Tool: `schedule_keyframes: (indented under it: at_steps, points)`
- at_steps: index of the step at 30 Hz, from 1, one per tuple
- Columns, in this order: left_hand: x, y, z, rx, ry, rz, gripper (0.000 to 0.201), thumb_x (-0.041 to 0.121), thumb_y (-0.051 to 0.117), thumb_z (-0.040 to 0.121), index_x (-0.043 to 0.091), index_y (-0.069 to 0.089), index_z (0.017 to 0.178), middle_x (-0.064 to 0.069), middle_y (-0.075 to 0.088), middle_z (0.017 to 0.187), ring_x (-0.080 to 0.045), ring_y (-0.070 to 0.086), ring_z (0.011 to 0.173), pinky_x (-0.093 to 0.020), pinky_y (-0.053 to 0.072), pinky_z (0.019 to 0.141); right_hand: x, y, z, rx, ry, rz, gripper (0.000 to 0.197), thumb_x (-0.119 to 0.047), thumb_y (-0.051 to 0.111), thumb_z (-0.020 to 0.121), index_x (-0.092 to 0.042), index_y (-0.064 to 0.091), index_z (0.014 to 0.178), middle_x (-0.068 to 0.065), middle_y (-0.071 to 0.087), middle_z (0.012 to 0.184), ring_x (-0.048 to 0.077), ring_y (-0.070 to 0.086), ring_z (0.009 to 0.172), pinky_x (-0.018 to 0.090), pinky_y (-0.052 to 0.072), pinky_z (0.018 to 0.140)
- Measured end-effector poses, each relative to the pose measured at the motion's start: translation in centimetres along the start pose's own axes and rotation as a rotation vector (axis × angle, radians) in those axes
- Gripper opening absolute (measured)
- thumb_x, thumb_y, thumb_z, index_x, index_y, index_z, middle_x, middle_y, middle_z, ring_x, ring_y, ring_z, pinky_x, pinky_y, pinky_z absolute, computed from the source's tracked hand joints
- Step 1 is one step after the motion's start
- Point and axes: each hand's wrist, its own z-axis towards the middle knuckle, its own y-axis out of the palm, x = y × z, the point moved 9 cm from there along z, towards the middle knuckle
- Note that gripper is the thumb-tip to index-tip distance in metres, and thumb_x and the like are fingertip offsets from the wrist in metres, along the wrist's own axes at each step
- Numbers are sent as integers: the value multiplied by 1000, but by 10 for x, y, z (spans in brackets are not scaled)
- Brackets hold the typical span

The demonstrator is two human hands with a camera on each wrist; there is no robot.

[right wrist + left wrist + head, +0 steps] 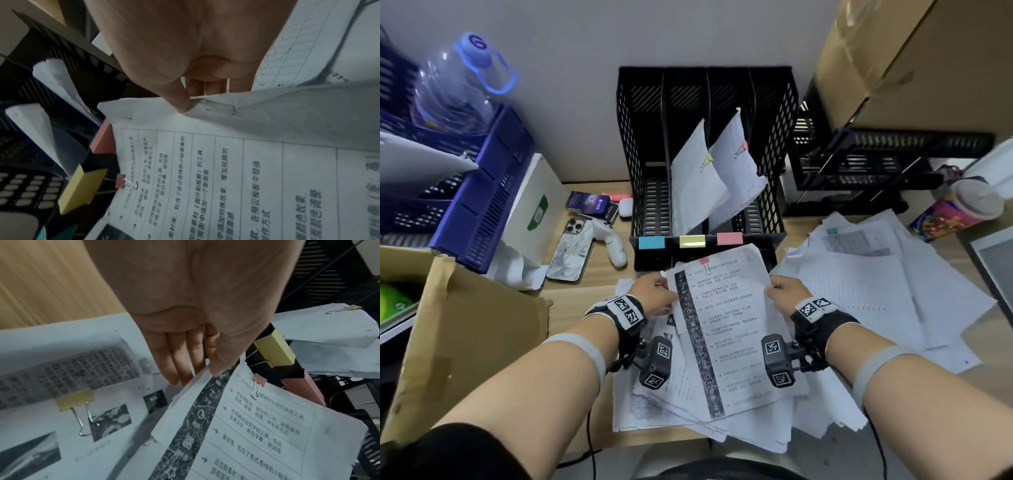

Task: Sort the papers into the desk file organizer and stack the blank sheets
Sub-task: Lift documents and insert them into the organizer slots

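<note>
I hold a printed packet (726, 329) up over the near middle of the worktop (571, 308), one hand at each upper side edge. My left hand (654, 296) has its grip clamped on the packet's left edge, thumb on the printed face and fingers (176, 360) behind the sheets. My right hand (786, 296) pinches the right edge the same way, thumb on top and fingers under the paper. A small pink binder clip (704, 262) bites the packet's far edge.

Just beyond the packet stands the black desk file organizer (640, 144), its near lip carrying a blue label (651, 242), a yellow label (692, 241) and a pink label (729, 238). Two clipped bundles already lean inside it: one with a yellow clip (708, 159) in the middle slot, one with a pink clip (743, 146) to its right.

Loose papers (859, 284) spread over the worktop to the right and beneath my hands. A phone (570, 251) lies to the left of the organizer.
</note>
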Motion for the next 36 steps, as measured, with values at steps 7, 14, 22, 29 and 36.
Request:
schedule_keyframes:
  at_steps: [7, 14, 22, 29, 36]
  points:
    - [25, 26, -11, -178, 16, 25, 24, 11, 71, 90, 7, 68, 113, -17, 75, 107, -32, 74, 95, -43, 63, 79, -11, -30, -10, 38, -53, 75, 31, -4, 47, 91, -10, 64, 116, 10, 67, 110, 18, 56, 81, 24, 39, 60]
    - [111, 43, -30, -200, 247, -19, 24, 1, 64, 93, 12, 67, 114, -17, 74, 109, -37, 72, 98, -54, 59, 84, -53, -63, -21, 169, -173, -230, 83, -44, 78, 71, -14, 35, 137, 9, 50, 128, 28, 53, 117, 37, 46, 99]
    - [208, 81, -69, -286, 461, -12, 27, 0, 63, 82, -3, 56, 108, -34, 65, 105, -44, 69, 102, -61, 56, 86, -106, -65, -38, 170, -311, -281, 93, -33, 67, 71, -36, 11, 144, 8, 57, 119, 28, 63, 98, 41, 56, 82]
    - [248, 82, -62, -127, 672, 323, 59, 38, 79, 81, 37, 51, 133, -6, 58, 118, -17, 66, 88, -30, 60, 81, -143, -136, -61, 289, -330, -327, 68, -3, 46, 88, -23, 20, 148, 12, 61, 109, 34, 61, 97, 38, 50, 76]
    - [235, 76, -11, 168, 455, 1011, 74, 27, 60, 85, 44, 24, 147, -11, 29, 136, -32, 62, 88, -42, 59, 81, -163, -167, -50, 252, -492, 19, 68, 4, 40, 83, -24, 38, 144, 7, 60, 128, 29, 57, 114, 37, 47, 97]
